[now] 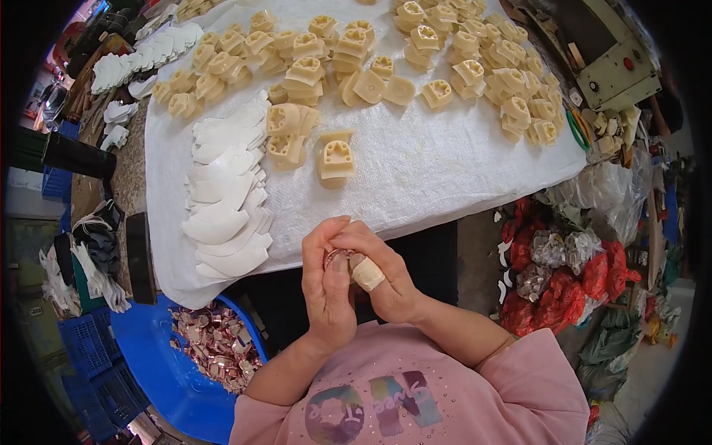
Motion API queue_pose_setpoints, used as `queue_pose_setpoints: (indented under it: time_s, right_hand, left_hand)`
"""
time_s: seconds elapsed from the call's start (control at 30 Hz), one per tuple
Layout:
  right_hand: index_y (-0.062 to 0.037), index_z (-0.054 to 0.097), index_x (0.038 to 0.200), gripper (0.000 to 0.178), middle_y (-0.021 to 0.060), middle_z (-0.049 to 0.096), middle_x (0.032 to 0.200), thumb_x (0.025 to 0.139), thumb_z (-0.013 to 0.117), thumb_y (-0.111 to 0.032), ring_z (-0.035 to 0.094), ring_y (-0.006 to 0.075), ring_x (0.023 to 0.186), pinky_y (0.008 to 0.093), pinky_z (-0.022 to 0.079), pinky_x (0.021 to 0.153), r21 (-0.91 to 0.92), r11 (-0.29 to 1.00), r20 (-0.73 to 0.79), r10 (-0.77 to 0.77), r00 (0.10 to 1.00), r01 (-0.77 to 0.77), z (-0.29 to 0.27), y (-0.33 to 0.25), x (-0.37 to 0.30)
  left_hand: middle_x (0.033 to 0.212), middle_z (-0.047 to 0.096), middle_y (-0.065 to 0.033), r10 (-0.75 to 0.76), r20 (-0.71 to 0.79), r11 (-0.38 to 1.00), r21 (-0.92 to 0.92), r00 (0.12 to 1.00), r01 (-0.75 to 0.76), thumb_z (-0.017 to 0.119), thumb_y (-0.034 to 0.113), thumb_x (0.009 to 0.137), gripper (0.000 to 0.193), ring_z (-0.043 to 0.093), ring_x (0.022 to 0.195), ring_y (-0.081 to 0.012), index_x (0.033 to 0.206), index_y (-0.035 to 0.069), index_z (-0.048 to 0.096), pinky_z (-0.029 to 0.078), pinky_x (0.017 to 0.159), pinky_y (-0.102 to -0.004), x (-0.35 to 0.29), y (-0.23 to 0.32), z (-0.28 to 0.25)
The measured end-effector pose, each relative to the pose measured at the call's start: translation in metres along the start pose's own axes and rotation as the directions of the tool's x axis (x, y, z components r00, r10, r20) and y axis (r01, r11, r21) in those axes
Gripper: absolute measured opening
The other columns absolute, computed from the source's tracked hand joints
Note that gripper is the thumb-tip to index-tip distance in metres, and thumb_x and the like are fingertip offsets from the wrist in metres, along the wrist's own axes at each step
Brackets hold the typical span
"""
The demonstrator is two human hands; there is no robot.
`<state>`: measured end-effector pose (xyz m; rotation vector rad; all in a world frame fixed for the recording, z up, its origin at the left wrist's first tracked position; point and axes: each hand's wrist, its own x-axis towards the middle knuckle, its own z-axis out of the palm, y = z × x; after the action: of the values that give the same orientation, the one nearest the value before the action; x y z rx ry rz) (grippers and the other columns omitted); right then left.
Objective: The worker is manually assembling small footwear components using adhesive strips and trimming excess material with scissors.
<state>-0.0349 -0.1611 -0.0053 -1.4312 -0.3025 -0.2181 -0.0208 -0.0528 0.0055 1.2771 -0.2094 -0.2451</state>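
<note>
My two hands meet just off the table's near edge, in front of my pink shirt. The fingers of my left hand (pixel 326 289) and my right hand (pixel 378 278) curl together round a small shiny pinkish piece (pixel 337 254). Both thumbs press on it from above, and most of it is hidden. A beige wrap (pixel 368 274) covers part of my right thumb. Beyond my hands, a cream moulded plastic part (pixel 337 159) stands apart on the white cloth. To its left lies an overlapping row of white curved pieces (pixel 222 189).
Cream moulded parts (pixel 512 81) crowd the far side of the cloth-covered table (pixel 415 170). At lower left, a blue basin (pixel 189 400) holds shiny pinkish pieces (pixel 219 345). Blue crates (pixel 93 345) stand beside it. Red plastic bags (pixel 552 304) lie to the right.
</note>
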Motion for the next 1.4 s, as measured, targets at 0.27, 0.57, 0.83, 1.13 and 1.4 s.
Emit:
queue_pose_setpoints:
  time_s: [0.27,0.57,0.83,1.13,1.4]
  right_hand:
    - [-0.0032,0.047,0.124,0.035,0.0113,0.048,0.103,0.096,0.040,-0.023,0.051,0.0211,0.092,0.0301,0.041,0.084,0.129,0.964,-0.017,0.235,0.972,-0.231,-0.006,-0.006,0.007]
    - [-0.0014,0.058,0.101,0.028,0.0112,0.053,0.078,0.086,0.060,-0.025,0.054,0.0238,0.067,0.0337,0.044,0.061,-0.551,0.770,0.050,0.417,0.908,-0.323,-0.025,-0.037,0.025]
    - [-0.0022,0.058,0.098,0.023,0.0062,0.056,0.079,0.089,0.057,-0.023,0.055,0.0171,0.069,0.0304,0.046,0.064,-0.377,0.923,-0.010,0.071,0.997,-0.069,-0.033,-0.015,0.012]
    - [-0.0021,0.055,0.082,0.019,0.0015,0.054,0.069,0.089,0.055,-0.020,0.049,0.0084,0.061,0.0228,0.040,0.055,0.086,0.895,0.163,0.421,0.892,-0.438,-0.055,-0.007,0.020]
    - [-0.0010,0.059,0.089,0.017,0.0079,0.059,0.078,0.088,0.054,-0.017,0.057,0.0145,0.074,0.0259,0.045,0.066,-0.011,0.944,0.029,0.331,0.943,-0.331,-0.048,-0.003,0.009]
  left_hand:
    - [0.115,0.048,-0.0100,-0.228,0.078,0.897,-0.370,0.970,0.241,0.037,0.062,0.088,0.076,0.050,0.102,-0.0193,0.143,0.015,0.013,0.041,0.089,-0.0358,0.011,0.009,-0.005]
    - [0.093,0.054,-0.0184,0.341,0.404,0.638,0.564,0.849,-0.525,0.039,0.061,0.087,0.094,0.057,0.077,-0.0252,0.136,-0.014,0.009,0.047,0.071,-0.0337,0.015,-0.001,-0.022]
    - [0.096,0.055,-0.0135,0.051,0.231,0.863,0.480,0.972,-0.159,0.058,0.037,0.082,0.057,0.059,0.082,-0.0230,0.121,-0.002,0.044,0.048,0.067,-0.0307,0.014,0.007,-0.027]
    - [0.084,0.054,-0.0056,0.181,0.359,0.658,0.648,0.916,-0.384,0.072,-0.004,0.064,0.045,0.052,0.066,-0.0120,0.105,0.003,0.056,0.043,0.055,-0.0235,0.018,0.031,-0.021]
    - [0.075,0.052,-0.0078,0.303,0.324,0.607,0.660,0.896,-0.443,0.079,0.006,0.058,0.044,0.054,0.057,-0.0180,0.093,0.002,0.052,0.043,0.050,-0.0263,0.021,0.017,-0.013]
